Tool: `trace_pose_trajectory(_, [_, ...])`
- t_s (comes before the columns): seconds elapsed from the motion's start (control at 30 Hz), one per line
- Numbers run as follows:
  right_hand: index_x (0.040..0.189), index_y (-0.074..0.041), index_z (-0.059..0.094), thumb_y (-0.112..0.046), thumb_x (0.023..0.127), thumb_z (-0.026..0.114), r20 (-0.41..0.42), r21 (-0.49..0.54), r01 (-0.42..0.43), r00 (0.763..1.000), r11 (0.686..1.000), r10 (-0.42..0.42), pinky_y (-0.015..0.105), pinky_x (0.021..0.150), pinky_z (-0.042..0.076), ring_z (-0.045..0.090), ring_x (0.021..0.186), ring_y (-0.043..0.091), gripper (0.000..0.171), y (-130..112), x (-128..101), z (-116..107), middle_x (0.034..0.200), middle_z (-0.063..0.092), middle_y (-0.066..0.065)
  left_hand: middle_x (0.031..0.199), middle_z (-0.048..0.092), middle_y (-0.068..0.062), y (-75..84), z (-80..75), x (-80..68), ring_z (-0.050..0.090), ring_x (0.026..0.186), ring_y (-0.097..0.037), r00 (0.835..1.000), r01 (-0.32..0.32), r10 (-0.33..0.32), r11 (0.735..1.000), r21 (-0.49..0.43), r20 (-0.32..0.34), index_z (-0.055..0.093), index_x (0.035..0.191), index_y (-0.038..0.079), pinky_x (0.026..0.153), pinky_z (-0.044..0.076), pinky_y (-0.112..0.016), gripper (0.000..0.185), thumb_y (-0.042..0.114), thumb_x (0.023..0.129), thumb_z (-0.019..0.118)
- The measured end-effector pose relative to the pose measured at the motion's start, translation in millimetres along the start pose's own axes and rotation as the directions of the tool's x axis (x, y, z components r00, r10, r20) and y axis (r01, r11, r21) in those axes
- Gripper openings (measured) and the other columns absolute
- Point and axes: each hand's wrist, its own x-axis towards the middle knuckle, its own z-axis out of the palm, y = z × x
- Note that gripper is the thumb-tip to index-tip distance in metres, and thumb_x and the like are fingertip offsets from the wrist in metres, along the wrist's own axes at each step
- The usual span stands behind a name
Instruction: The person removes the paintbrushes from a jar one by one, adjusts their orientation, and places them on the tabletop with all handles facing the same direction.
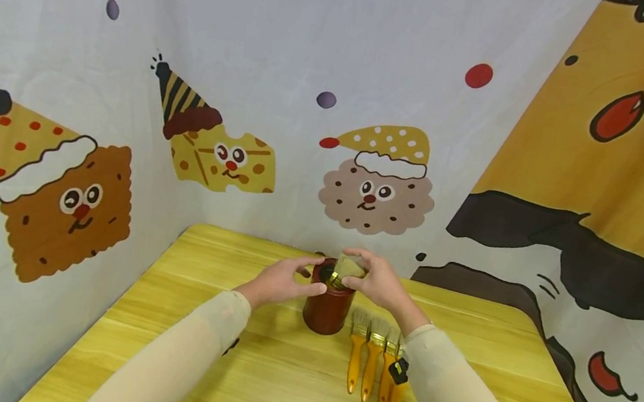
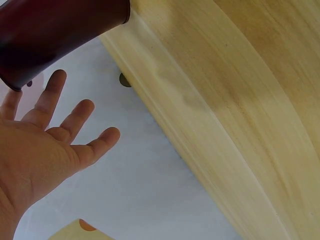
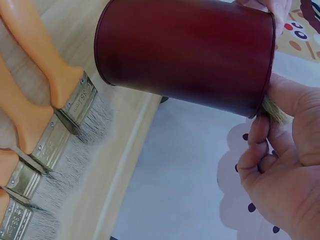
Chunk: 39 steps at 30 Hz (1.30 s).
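Brush (image 1: 349, 268), pale-bristled, gold-ferruled, tilts partly inside a dark-red cup (image 1: 325, 312); right hand (image 1: 381, 281) pinches it, left hand (image 1: 283, 281) spreads alongside.

Dark red container (image 1: 325, 312), orange brush handles (image 1: 370, 369) (greyish bristles (image 3: 92, 122)).

One paintbrush (image 3: 57, 70) carries "mm" on its metal band (image 3: 75, 102) — digits too blurred to read.

White cloth backdrop (image 1: 269, 40), lightly creased, turns a corner behind the yellow wood-grain table (image 1: 275, 383). Prints: square cracker (image 1: 41, 227), cheese wedge (image 1: 212, 161), round biscuit (image 1: 342, 193), all in hats. Large figure (image 1: 545, 148) at right is cropped, can't tell what. Soft shadows on tabletop.
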Motion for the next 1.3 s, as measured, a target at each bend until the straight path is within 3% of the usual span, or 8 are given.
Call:
trace_pose_trajectory(0.27, [0.146, -0.024, 0.063, -0.02, 0.098, 0.081, -0.07, 0.013, 0.024, 0.997, 1.0, -0.023, 0.056, 0.1, 0.06, 0.06, 0.139, 0.046, 0.051, -9, -2, -11, 0.154, 0.058, 0.022, 0.159, 0.057, -0.007, 2.4, -0.5, -0.7, 0.062, 0.138, -0.029, 1.0, 0.004, -0.004, 1.0, 0.003, -0.004, 0.046, 0.162, 0.044, 0.108, 0.053, -0.06, 0.072, 0.063, 0.097, 0.071])
trace_pose_trajectory(0.43, [0.145, -0.027, 0.063, -0.024, 0.099, 0.08, -0.132, 0.047, 0.046, 0.99, 0.998, -0.04, 0.038, 0.065, 0.054, 0.067, 0.078, 0.035, 0.049, -23, -3, -33, 0.097, 0.07, 0.021, 0.159, 0.057, -0.001, 2.4, -0.7, -1.5, 0.062, 0.137, -0.025, 1.0, 0.007, -0.007, 1.0, 0.009, -0.003, 0.046, 0.161, 0.044, 0.108, 0.054, -0.056, 0.074, 0.068, 0.095, 0.07])
trace_pose_trajectory(0.5, [0.146, -0.028, 0.062, -0.026, 0.1, 0.079, -0.151, 0.069, 0.052, 0.988, 0.996, -0.041, 0.036, 0.064, 0.051, 0.061, 0.069, 0.027, 0.049, -28, -5, -45, 0.098, 0.072, 0.019, 0.16, 0.057, 0.0, 2.4, -0.9, -2.1, 0.062, 0.137, -0.025, 1.0, 0.009, -0.009, 1.0, 0.009, 0.001, 0.046, 0.161, 0.045, 0.109, 0.053, -0.056, 0.075, 0.07, 0.095, 0.07])
trace_pose_trajectory(0.63, [0.148, -0.03, 0.062, -0.032, 0.101, 0.077, -0.206, 0.124, 0.049, 0.978, 0.991, -0.023, 0.039, 0.086, 0.058, 0.072, 0.095, 0.015, 0.05, -35, -8, -68, 0.149, 0.066, 0.01, 0.159, 0.057, 0.0, 2.1, -1.2, -2.7, 0.061, 0.138, -0.025, 1.0, 0.007, -0.007, 1.0, 0.004, 0.001, 0.045, 0.161, 0.046, 0.109, 0.052, -0.057, 0.075, 0.07, 0.094, 0.07])
trace_pose_trajectory(0.8, [0.149, -0.027, 0.062, -0.035, 0.1, 0.078, -0.292, 0.187, 0.023, 0.956, 0.982, 0.033, 0.031, 0.074, 0.05, 0.063, 0.079, 0.009, 0.052, -32, -15, -94, 0.113, 0.076, 0.012, 0.159, 0.057, 0.002, 0.3, -0.2, -2.3, 0.061, 0.139, -0.026, 1.0, -0.01, 0.01, 1.0, 0.007, -0.01, 0.046, 0.16, 0.046, 0.11, 0.052, -0.057, 0.074, 0.069, 0.094, 0.071])
trace_pose_trajectory(0.93, [0.152, -0.027, 0.06, -0.038, 0.1, 0.078, -0.322, 0.241, -0.015, 0.942, 0.971, 0.094, 0.03, 0.081, 0.054, 0.069, 0.087, 0.007, 0.057, -24, -24, -112, 0.097, 0.078, -0.001, 0.158, 0.058, 0.001, 0.0, 0.7, -2.1, 0.062, 0.137, -0.024, 1.0, -0.011, 0.011, 1.0, 0.003, -0.013, 0.047, 0.16, 0.047, 0.109, 0.053, -0.056, 0.073, 0.068, 0.095, 0.071])
trace_pose_trajectory(1.1, [0.157, -0.028, 0.055, -0.044, 0.098, 0.079, -0.326, 0.299, -0.054, 0.933, 0.953, 0.155, 0.057, 0.119, 0.046, 0.063, 0.135, 0.03, 0.066, -10, -38, -128, 0.124, 0.073, 0.001, 0.157, 0.059, 0.0, -0.4, 1.2, -2.3, 0.062, 0.137, -0.024, 1.0, -0.009, 0.009, 1.0, 0.003, -0.012, 0.046, 0.16, 0.048, 0.107, 0.054, -0.055, 0.073, 0.07, 0.094, 0.07])
trace_pose_trajectory(1.3, [0.163, -0.028, 0.045, -0.045, 0.098, 0.078, -0.31, 0.33, -0.094, 0.929, 0.939, 0.201, 0.067, 0.125, 0.033, 0.053, 0.146, 0.037, 0.075, 8, -52, -141, 0.146, 0.061, 0.016, 0.157, 0.059, -0.001, -1.2, 0.3, -2.3, 0.062, 0.138, -0.025, 1.0, -0.003, 0.003, 1.0, -0.008, -0.009, 0.046, 0.16, 0.048, 0.108, 0.054, -0.056, 0.073, 0.07, 0.095, 0.07])
